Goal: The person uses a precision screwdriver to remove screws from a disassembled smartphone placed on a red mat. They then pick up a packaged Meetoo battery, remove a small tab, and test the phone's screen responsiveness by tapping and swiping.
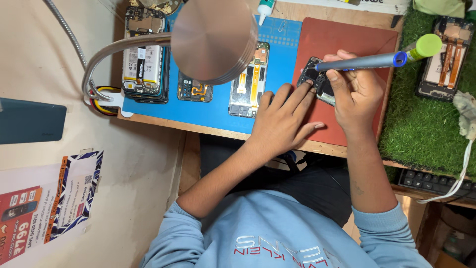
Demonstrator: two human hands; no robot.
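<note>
cream wall (44,64), wooden bench (317,146) (lamp (213,37) overhead)

Blue mat (208,106) on the counter (317,146). Opened phone (249,82) lies on it, a smaller board (195,90) just beside; stacked phones (144,62) at mat's far end. Round lamp head (214,37) overhangs. Green turf (421,124) carries another opened phone (443,59). Black keyboard (431,182) below.

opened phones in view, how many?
5. A stack at the blue mat's left end, possibly several; one under the lamp head; one mid-mat; one under both hands on the red mat; one on the green turf.
</note>
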